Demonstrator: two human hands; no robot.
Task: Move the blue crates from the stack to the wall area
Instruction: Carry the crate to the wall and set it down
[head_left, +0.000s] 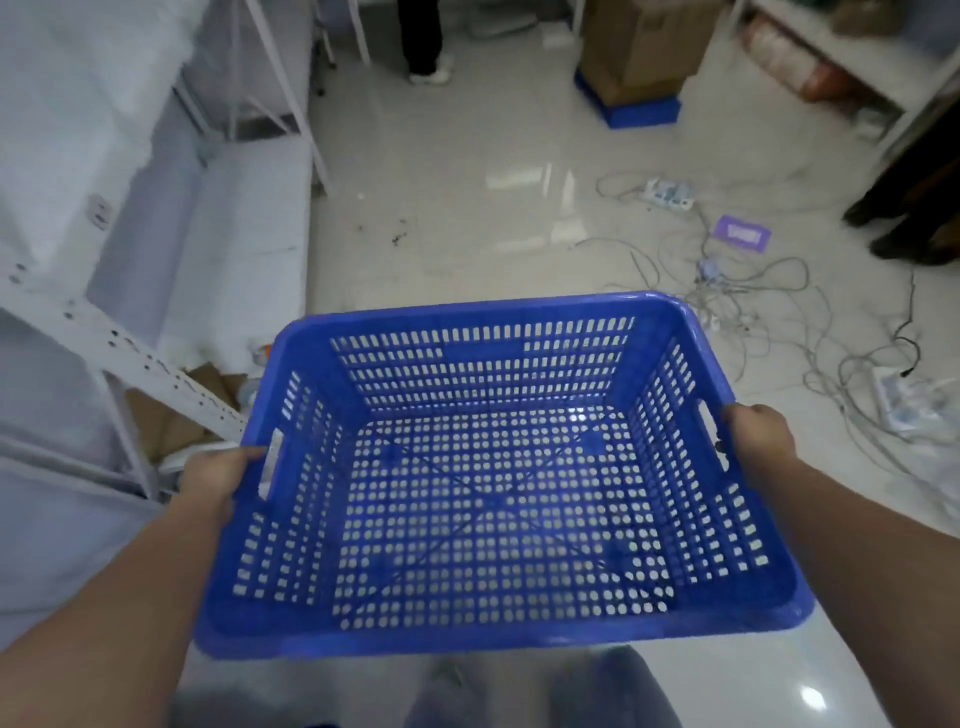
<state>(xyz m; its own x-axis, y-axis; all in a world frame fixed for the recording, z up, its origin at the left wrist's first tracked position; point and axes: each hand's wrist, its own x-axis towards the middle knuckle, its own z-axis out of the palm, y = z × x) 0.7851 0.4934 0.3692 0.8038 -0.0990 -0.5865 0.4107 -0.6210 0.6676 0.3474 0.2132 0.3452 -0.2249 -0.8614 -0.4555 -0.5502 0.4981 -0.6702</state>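
An empty blue crate (493, 306) with perforated walls and floor is held level in front of me, above the shiny pale floor. My left hand (218, 475) grips the handle slot in its left wall. On the opposite side, my right hand (758, 436) clasps the rim at the right handle slot. The stack of crates is out of view.
White metal shelving (156, 358) runs along the left. Loose cables and a power strip (670, 192) lie on the floor to the right. A cardboard box on a blue base (644, 111) stands far ahead, and another person's legs (423, 41) are at the back.
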